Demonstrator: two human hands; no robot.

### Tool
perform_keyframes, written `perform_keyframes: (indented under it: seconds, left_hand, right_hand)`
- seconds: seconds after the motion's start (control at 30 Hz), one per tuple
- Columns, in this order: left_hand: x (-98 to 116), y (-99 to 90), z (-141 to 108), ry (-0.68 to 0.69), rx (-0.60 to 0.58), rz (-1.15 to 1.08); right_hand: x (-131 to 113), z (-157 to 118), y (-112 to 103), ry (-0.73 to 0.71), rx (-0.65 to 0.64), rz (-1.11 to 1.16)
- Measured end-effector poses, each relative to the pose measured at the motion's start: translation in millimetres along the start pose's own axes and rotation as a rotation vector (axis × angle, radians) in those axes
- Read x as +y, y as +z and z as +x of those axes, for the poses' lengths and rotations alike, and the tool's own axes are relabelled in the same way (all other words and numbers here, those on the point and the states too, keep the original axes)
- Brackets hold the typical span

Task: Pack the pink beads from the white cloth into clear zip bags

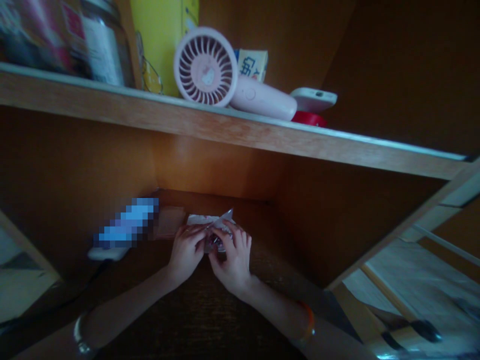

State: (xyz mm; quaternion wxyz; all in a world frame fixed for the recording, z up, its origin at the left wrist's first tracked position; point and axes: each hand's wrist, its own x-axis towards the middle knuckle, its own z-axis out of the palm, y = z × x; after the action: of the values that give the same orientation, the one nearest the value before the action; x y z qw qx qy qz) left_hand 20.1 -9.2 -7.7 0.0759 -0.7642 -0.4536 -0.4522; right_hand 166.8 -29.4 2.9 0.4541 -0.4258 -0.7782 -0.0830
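Observation:
A small clear plastic bag [227, 215] is between my two hands, its pointed corner sticking up. Small dark, shiny bits [216, 241] show at the bag, too blurred to name. My left hand [187, 251] is closed on the bag's left side, thumb and fingers pinched together. From the right, my right hand [233, 255] curls its fingers and thumb around the bag and the bits. Just behind the hands lies a pale, patterned flat packet [198, 219], partly covered by them.
A blurred-out lit screen [127, 222] leans at the left, above a white object [107, 252] with a dark cable. A pinkish flat box [168, 222] lies beside it. Overhead, a shelf edge [210, 125] carries a pink handheld fan [262, 97], a phone [314, 98] and a jar [101, 47].

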Motion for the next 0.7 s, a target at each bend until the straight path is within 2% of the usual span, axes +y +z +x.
perform_keyframes:
  seconds: [0.13,0.3,0.47,0.7]
  left_hand:
    - [3.1,-3.9,3.0,-0.002,0.006,0.040]
    - [6.7,-1.8,4.3,-0.023,-0.064,0.001]
    - [1.1,3.7,1.6,-0.038,-0.078,-0.049]
    - [-0.9,3.8,0.7,0.022,-0.049,-0.189]
  right_hand:
    - [3.9,0.4,5.8,-0.024,-0.060,-0.155]
    - [10.4,1.7,10.3,-0.040,-0.116,-0.243]
    - [16.0,3.8,10.1,-0.021,-0.109,-0.238]
    - [16.2,4.5,8.0,-0.047,-0.096,-0.185]
